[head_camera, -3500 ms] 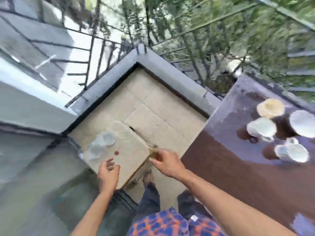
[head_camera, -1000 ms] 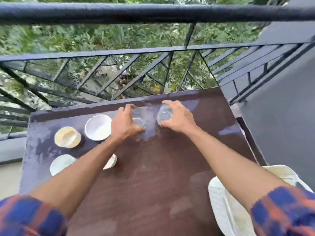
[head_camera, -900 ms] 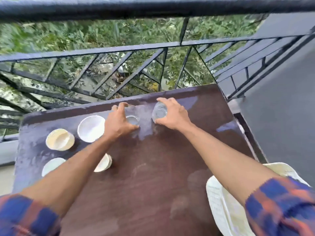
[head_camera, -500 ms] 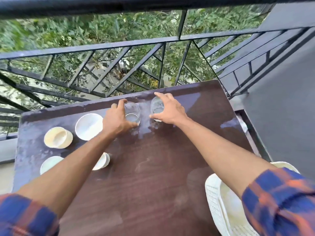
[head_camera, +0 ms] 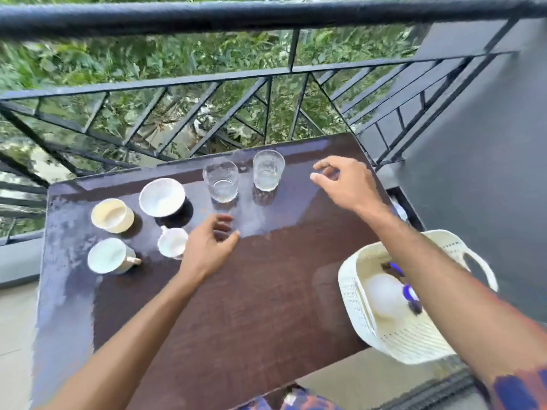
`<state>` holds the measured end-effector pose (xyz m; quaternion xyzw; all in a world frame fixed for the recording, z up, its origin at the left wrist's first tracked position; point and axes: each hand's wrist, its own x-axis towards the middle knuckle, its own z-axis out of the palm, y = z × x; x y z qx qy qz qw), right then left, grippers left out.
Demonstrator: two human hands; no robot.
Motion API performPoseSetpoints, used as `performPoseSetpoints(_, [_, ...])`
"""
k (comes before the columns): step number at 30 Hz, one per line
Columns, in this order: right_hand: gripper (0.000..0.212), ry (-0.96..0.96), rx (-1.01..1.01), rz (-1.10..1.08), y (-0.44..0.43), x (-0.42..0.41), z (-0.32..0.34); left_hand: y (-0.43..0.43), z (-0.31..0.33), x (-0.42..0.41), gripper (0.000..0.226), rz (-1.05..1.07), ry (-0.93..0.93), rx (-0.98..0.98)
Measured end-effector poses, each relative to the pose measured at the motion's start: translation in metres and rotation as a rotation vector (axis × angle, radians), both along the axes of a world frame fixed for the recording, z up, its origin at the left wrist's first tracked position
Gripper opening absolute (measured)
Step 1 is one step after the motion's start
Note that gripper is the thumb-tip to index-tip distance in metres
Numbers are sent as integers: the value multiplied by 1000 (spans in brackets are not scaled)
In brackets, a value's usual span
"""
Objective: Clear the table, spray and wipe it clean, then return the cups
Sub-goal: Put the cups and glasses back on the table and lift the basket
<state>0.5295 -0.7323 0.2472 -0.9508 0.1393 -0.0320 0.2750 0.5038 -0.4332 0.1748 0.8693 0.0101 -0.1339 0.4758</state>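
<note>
Hands over a dark brown table (head_camera: pixel 236 306) on a balcony, both holding nothing. Our left hand (head_camera: pixel 211 244) hangs low over the tabletop with its fingers loosely curled. It is just beside a small white cup (head_camera: pixel 172 242) and nearer to us than the left glass (head_camera: pixel 220 182). We cannot tell whether its fingertips touch the wood. Our right hand (head_camera: pixel 346 184) is raised over the far right part of the table, fingers relaxed and half bent, thumb and forefinger apart. It is clear of the right glass (head_camera: pixel 268 174) beside it.

Both clear glasses stand upright, side by side, near the far edge. To their left we see a dark cup (head_camera: pixel 162 197) with a white inside, a cream cup (head_camera: pixel 112 215) and a handled white cup (head_camera: pixel 111 255). A cream plastic basket (head_camera: pixel 399 341) sits off the table's right edge, under our right forearm. A black railing (head_camera: pixel 266 16) runs behind, with green leaves beyond.
</note>
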Motion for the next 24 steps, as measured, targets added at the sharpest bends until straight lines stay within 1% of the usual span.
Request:
performPoseSetpoints(3, [26,-63,15,-59,-11,-60,14,-19,-2,-46,20,-73,51,-93])
performPoseSetpoints(5, [22,-92,12,-101,-23,-105,23,-40,6,-76,25,-105,92,-153])
performPoseSetpoints(8, [13,-122,-20,-187,-53,-158,29,-72,21,-110,44,-130,160,-194])
performPoseSetpoints(10, [14,-141,5,-259,-83,-183,24,-94,27,-128,67,-157,215,-178])
performPoseSetpoints(12, [20,-119,-12,-356,-116,-201,17,-117,30,-142,80,-168,280,-165])
performPoseSetpoints(14, [34,-76,-37,-446,-146,-216,11,-141,31,-154,88,-164,353,-152])
performPoseSetpoints(16, [45,49,-82,-500,-175,-226,-4,-165,29,-161,96,-145,410,-156])
performPoseSetpoints(17, [52,127,-107,-510,-184,-230,-11,-175,26,-165,94,-133,431,-162])
performPoseSetpoints(18, [59,209,-120,-507,-190,-233,-18,-182,25,-168,86,-123,448,-159])
performPoseSetpoints(19, [63,294,-106,-488,-198,-238,-24,-194,24,-172,72,-109,461,-173])
performPoseSetpoints(20, [63,357,-70,-461,-204,-243,-30,-204,25,-175,60,-99,462,-178])
performPoseSetpoints(21, [60,383,-15,-437,-207,-245,-38,-209,25,-177,54,-82,443,-176])
performPoseSetpoints(22, [54,388,25,-429,-210,-247,-42,-216,28,-180,51,-71,420,-123])
performPoseSetpoints(24, [38,363,2,-414,-216,-246,-50,-224,31,-181,49,-71,357,16])
